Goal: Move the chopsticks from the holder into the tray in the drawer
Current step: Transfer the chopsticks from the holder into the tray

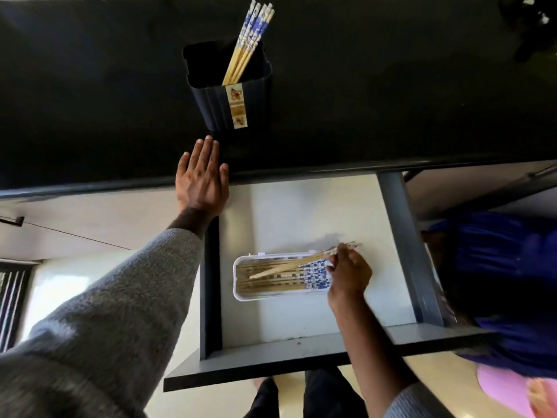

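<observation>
A dark ribbed holder (229, 95) stands on the black countertop (391, 86) with several blue-and-white-topped bamboo chopsticks (250, 40) leaning in it. Below, the open drawer (301, 212) holds a white tray (238, 285) with several chopsticks lying flat inside. My right hand (349, 276) pinches a pair of chopsticks (289, 265) by their patterned ends, tilted over the tray with the tips pointing left. My left hand (202, 176) lies flat with straight fingers on the counter edge, just below the holder, holding nothing.
The drawer's grey front panel (271, 363) juts toward me and its grey right side wall (407, 242) runs beside the tray. A blue and pink cloth bundle (512, 297) sits at the right. My legs (301, 396) show under the drawer.
</observation>
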Motion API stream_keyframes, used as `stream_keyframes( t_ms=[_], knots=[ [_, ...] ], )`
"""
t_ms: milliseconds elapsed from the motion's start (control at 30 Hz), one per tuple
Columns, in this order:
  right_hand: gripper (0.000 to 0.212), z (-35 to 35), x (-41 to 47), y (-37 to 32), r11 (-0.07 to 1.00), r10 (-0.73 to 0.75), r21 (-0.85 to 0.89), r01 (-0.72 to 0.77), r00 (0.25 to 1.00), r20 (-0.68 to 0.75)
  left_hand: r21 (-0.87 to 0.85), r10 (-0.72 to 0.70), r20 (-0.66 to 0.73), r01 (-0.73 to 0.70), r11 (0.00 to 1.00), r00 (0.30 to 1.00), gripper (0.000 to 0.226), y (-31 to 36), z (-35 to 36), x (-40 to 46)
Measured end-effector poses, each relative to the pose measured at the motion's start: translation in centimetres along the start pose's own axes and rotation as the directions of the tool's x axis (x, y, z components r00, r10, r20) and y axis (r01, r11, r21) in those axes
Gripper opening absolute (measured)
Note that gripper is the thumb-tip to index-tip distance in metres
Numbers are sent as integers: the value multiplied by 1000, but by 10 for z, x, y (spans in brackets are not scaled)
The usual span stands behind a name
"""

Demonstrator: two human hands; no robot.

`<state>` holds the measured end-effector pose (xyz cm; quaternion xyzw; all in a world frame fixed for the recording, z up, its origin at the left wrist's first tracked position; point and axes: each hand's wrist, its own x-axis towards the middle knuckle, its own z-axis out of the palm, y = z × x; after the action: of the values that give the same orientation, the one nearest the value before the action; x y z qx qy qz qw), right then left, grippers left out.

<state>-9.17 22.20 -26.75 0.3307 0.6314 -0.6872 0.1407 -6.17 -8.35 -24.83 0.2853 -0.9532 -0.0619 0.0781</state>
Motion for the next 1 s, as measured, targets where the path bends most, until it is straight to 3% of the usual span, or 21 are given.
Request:
stream_keyframes(
  t_ms=[133,267,367,433,667,800,1000],
  knots=[
    [26,-10,-4,40,969,6,-242,-37,992,-127,4,0,7,0,1000,1000,62,-1,-1,0],
    [8,-7,-7,50,983,105,-135,-121,987,-122,10,4,3,-4,1000,1000,61,-1,0,0],
    [15,-10,-10,48,980,142,-116,-160,978,-155,6,6,-4,-6,1000,1000,60,-2,1,-1],
    [8,-9,-12,45,984,115,-117,-133,982,-153,1,7,-9,-7,1000,1000,60,-2,1,0],
    [8,48,-24,8,984,-106,-134,114,992,71,-6,5,-3,-5,1000,1000,62,-2,0,-1],
    [8,107,-28,-36,881,-365,-227,415,901,234,-7,8,-10,-8,1000,1000,62,-2,2,-1],
    [13,190,-33,-109,791,-533,-138,596,781,326,-17,4,-21,-4,1000,1000,61,-2,3,0]
  ],
)
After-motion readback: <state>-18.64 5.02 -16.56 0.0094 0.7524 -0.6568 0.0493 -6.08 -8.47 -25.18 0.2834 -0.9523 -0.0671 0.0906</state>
